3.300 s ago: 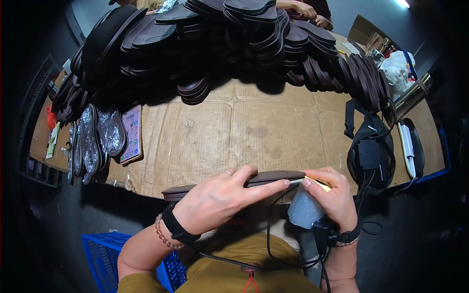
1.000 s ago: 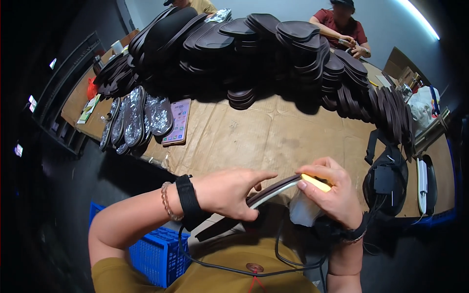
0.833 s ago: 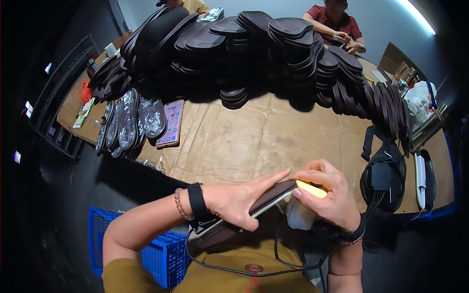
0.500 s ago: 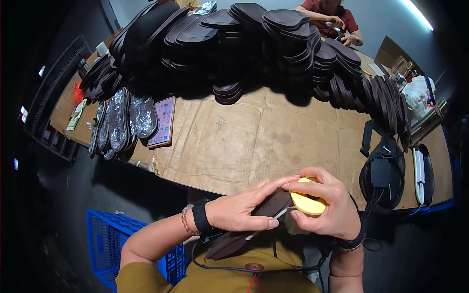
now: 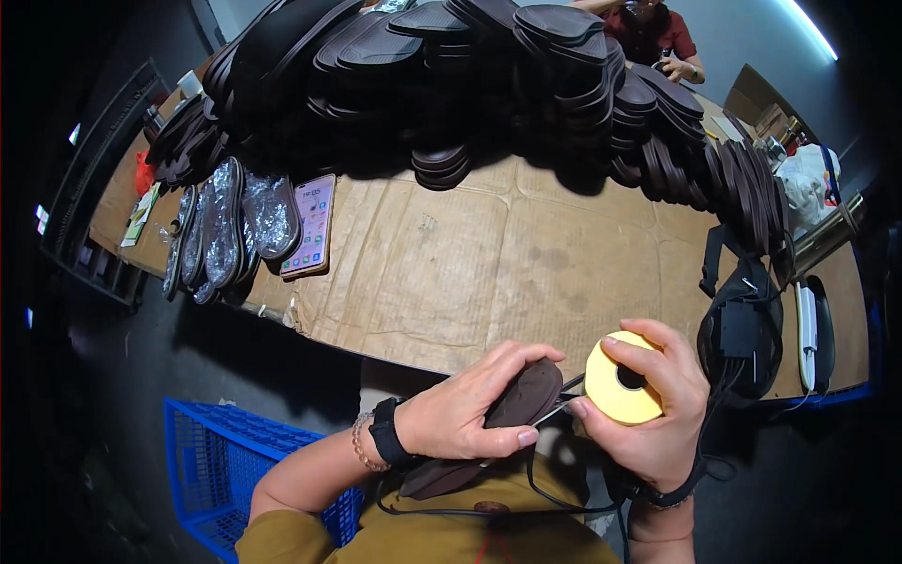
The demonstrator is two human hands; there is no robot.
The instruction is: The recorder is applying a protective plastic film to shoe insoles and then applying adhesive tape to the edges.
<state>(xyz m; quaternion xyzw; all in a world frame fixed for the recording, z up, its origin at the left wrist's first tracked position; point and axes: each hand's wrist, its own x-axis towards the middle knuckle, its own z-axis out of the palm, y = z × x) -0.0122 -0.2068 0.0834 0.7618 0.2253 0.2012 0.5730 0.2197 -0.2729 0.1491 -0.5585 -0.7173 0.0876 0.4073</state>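
My left hand (image 5: 465, 404) is closed around a dark brown shoe sole (image 5: 528, 393), held tilted in front of my body, with its lower end below my wrist. To the right, my right hand (image 5: 675, 399) grips a yellow roll of tape (image 5: 609, 387) with a dark round hole, fingers over the top and thumb underneath. A narrow pale strip lies along the sole's edge near my left thumb. Between the sole and the roll there is a small gap; whether tape still joins them I cannot make out.
Large stacks of dark soles (image 5: 376, 103) fill the table's far side. A phone (image 5: 308, 226) lies beside film-wrapped soles (image 5: 224, 226) at the left. A black pouch with cables (image 5: 742, 324) sits at the right. A blue crate (image 5: 202, 470) stands below left. A person (image 5: 648, 38) works opposite.
My right hand has moved right, away from the sole, taking the tape roll along. The roll's flat face and hole now show more. My left hand stays around the sole.
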